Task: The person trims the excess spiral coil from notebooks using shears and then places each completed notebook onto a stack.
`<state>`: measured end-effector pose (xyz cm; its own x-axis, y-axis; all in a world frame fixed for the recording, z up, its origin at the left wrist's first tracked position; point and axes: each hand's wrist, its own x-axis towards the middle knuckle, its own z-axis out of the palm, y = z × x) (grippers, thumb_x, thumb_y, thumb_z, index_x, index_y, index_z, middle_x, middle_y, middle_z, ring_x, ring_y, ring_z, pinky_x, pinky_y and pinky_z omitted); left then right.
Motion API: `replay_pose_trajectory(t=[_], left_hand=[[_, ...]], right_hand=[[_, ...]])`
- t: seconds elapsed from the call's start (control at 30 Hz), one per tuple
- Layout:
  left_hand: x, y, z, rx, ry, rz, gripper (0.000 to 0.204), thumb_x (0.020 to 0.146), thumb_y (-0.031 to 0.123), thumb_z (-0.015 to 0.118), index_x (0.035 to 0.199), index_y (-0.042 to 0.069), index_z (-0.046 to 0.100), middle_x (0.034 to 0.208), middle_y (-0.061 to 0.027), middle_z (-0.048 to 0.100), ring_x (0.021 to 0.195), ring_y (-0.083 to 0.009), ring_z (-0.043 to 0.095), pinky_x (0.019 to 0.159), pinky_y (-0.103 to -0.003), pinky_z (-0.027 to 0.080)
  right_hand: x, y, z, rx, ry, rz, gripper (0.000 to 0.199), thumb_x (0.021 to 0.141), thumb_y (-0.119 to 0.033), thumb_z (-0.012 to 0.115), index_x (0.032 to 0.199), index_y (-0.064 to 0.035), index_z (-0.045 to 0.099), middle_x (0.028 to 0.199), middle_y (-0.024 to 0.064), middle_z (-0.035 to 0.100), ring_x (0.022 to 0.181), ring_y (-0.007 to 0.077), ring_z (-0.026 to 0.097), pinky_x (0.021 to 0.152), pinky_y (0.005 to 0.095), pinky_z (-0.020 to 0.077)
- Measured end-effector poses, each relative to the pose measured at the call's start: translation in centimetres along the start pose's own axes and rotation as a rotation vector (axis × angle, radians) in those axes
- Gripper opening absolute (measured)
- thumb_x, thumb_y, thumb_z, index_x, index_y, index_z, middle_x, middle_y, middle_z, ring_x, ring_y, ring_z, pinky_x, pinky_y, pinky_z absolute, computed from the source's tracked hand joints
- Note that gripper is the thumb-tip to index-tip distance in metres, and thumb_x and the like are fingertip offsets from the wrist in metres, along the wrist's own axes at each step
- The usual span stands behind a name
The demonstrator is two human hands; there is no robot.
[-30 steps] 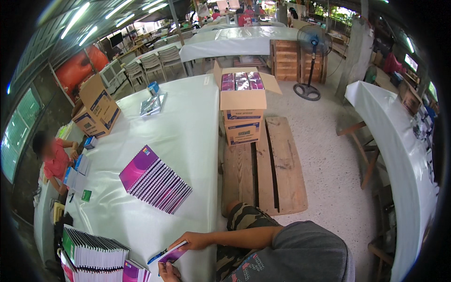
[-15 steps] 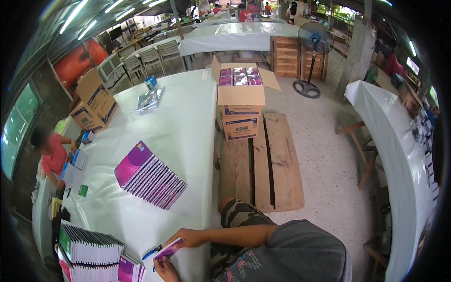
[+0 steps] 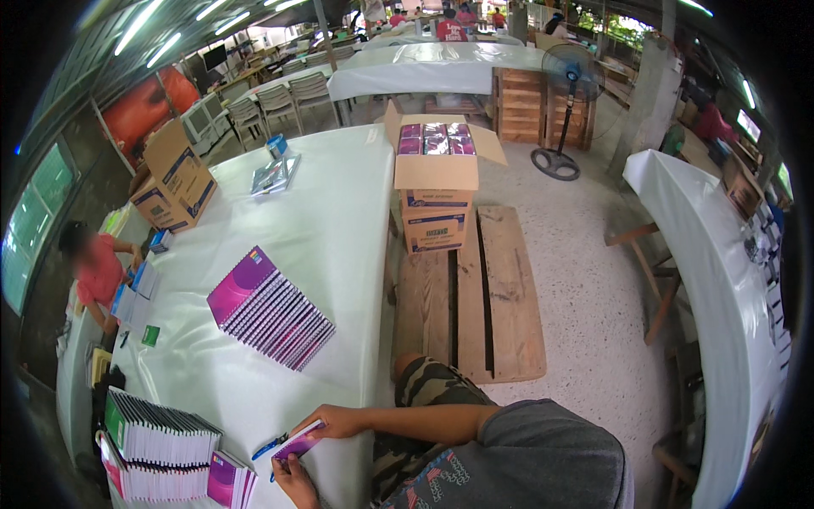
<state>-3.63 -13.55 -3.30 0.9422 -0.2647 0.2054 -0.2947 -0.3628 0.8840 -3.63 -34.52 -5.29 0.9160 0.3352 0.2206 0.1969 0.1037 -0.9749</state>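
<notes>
A small purple spiral notebook (image 3: 298,443) is tilted between my two hands above the table's near edge. My right hand (image 3: 329,422) grips its upper end with closed fingers. At the lower end my left hand (image 3: 294,483) pinches the notebook's edge. A blue-handled tool (image 3: 270,446) lies on the table beside the notebook, partly hidden by it. Left of my hands stand a few purple notebooks (image 3: 227,479) on edge, against packed rows of green-covered notebooks (image 3: 161,430). Farther up the table, a fanned row of purple spiral notebooks (image 3: 275,310) lies overlapping.
White sheeting covers the table (image 3: 339,195). An open carton (image 3: 437,174) of purple packs is stacked on another beside a wooden pallet (image 3: 509,297). Another carton (image 3: 175,182) stands at the far left near a co-worker (image 3: 102,271). A fan (image 3: 564,110) stands beyond.
My hands have shifted slightly, and the notebook between them is turned a little more upright. The other notebooks lie as before.
</notes>
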Motion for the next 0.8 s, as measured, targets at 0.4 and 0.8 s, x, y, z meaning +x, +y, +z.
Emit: replay_pose_trajectory(t=[0.4, 0.8], left_hand=[[0.1, -4.1, -0.8, -0.341, 0.005, -0.234, 0.015, 0.089, 0.02, 0.059, 0.093, 0.009, 0.051, 0.062, 0.0075, 0.044, 0.047, 0.0, 0.033, 0.039, -0.018, 0.022], [0.3, 0.3, -0.7, -0.148, -0.043, -0.214, 0.02, 0.092, 0.019, 0.055, 0.095, -0.001, 0.058, 0.085, -0.0062, 0.059, 0.073, -0.0129, 0.05, 0.064, -0.024, 0.042]], right_hand=[[0.2, -0.5, 0.2, 0.02, -0.028, -0.031, 0.035, 0.084, -0.011, 0.06, 0.119, -0.0048, 0.058, 0.114, 0.0127, 0.063, 0.103, 0.0196, 0.06, 0.09, 0.029, 0.0435], [0.4, -1.5, -0.4, 0.073, -0.041, -0.096, 0.04, 0.084, -0.004, 0.055, 0.124, -0.0078, 0.055, 0.12, 0.0095, 0.06, 0.107, 0.0158, 0.056, 0.092, 0.0264, 0.0402]])
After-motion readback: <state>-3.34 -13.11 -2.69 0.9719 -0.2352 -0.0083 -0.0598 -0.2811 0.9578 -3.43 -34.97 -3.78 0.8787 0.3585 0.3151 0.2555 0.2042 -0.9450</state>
